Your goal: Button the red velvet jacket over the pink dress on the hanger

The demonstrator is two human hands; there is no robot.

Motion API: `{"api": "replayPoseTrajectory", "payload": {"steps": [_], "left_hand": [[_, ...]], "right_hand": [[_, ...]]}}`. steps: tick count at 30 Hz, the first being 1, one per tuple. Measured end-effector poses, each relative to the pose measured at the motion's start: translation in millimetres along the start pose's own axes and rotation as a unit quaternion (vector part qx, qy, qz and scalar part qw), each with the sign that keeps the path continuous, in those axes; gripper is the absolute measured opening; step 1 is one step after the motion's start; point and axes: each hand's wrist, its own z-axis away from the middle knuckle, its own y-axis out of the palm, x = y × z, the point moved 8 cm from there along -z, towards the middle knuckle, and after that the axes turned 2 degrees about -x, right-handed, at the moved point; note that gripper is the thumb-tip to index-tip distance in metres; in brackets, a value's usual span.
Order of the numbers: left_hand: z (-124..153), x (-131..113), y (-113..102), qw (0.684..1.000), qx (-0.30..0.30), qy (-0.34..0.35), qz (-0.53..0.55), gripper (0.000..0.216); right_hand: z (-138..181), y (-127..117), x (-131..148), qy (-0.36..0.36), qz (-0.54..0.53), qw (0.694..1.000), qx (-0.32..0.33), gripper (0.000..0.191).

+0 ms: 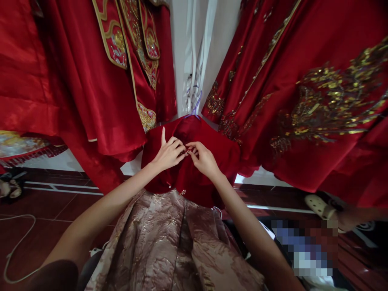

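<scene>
A red garment [209, 176] hangs in front of me from a thin purple hanger [195, 108]. My left hand [171, 153] lies over its upper middle, one finger pointing up and the other fingertips closed on the cloth edge. From the other side my right hand [202, 158] pinches the same spot, thumb against fingers. Between the fingertips shows a small dark red piece, probably a fastening; its exact form is hidden. Lower on the front are small beaded ornaments [182, 192]. A pinkish-bronze brocade skirt [151, 230] spreads below the red garment.
Red robes with gold embroidery [118, 44] hang at the left, and a sequinned red gown [327, 101] hangs at the right. White cloth [182, 48] hangs behind. A cable [22, 246] lies on the tiled floor. A person's foot in a pale clog [318, 207] is at the right.
</scene>
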Motion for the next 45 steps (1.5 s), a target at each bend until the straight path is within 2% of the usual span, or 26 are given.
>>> {"api": "replayPoseTrajectory", "payload": {"steps": [5, 10, 14, 17, 19, 21, 23, 26, 28, 30, 32, 34, 37, 39, 41, 45], "left_hand": [[5.6, -3.1, 4.8, 0.999, -0.018, -0.003, 0.032, 0.015], [8.4, 2.7, 8.6, 0.996, -0.030, -0.030, 0.082, 0.012], [4.8, 3.5, 7.6, 0.998, -0.014, -0.013, 0.068, 0.011], [1.9, 0.4, 6.7, 0.999, -0.003, 0.019, 0.032, 0.016], [1.2, -1.8, 5.5, 0.999, -0.003, 0.042, 0.012, 0.017], [1.8, -0.2, 3.1, 0.999, -0.009, 0.049, 0.000, 0.015], [3.5, 8.7, -0.1, 1.000, -0.020, 0.016, -0.009, 0.013], [8.9, 28.5, -3.5, 0.996, -0.034, -0.077, -0.035, 0.021], [12.4, 37.4, -2.6, 0.990, -0.036, -0.125, -0.055, 0.033], [14.1, 45.4, -0.6, 0.982, -0.044, -0.170, -0.073, 0.041], [13.9, 57.6, 0.3, 0.969, -0.063, -0.221, -0.086, 0.043], [11.6, 75.8, 1.2, 0.956, -0.070, -0.268, -0.094, 0.045], [5.9, 112.7, 5.1, 0.941, -0.013, -0.321, -0.105, 0.051], [4.2, 136.5, 6.6, 0.931, 0.048, -0.343, -0.111, 0.056], [3.1, 151.9, 3.1, 0.927, 0.085, -0.345, -0.118, 0.052], [1.3, 161.5, -10.4, 0.925, 0.089, -0.347, -0.126, 0.035]], "right_hand": [[-1.2, -2.4, -3.9, 0.020, -0.054, 0.998, -0.003, 0.034], [-4.9, -4.4, -4.5, 0.026, -0.099, 0.995, -0.002, 0.025], [-6.3, -7.3, 3.2, 0.006, -0.112, 0.993, 0.019, 0.026], [-7.8, -10.5, 7.2, 0.006, -0.085, 0.996, 0.017, 0.026], [-12.2, -15.7, 8.5, 0.026, -0.046, 0.998, -0.017, 0.022], [-19.5, -23.1, 10.8, 0.060, -0.048, 0.994, -0.083, 0.021], [-29.2, -19.7, 15.0, 0.097, -0.132, 0.979, -0.118, 0.026], [-42.0, 14.7, 25.6, 0.153, -0.258, 0.953, -0.046, 0.048], [-36.8, 32.9, 24.3, 0.217, -0.217, 0.951, -0.037, 0.068], [-19.6, 37.2, 16.6, 0.270, -0.112, 0.953, -0.086, 0.089], [1.4, 33.6, 10.2, 0.268, -0.017, 0.954, -0.137, 0.099], [20.3, 20.6, 3.8, 0.220, 0.054, 0.954, -0.197, 0.094], [36.9, -8.6, -17.0, 0.177, 0.138, 0.947, -0.232, 0.085], [36.3, -31.5, -33.2, 0.168, 0.190, 0.941, -0.223, 0.079], [29.1, -53.6, -44.8, 0.155, 0.239, 0.936, -0.207, 0.071], [12.2, -85.2, -57.7, 0.123, 0.328, 0.920, -0.178, 0.062]]}}
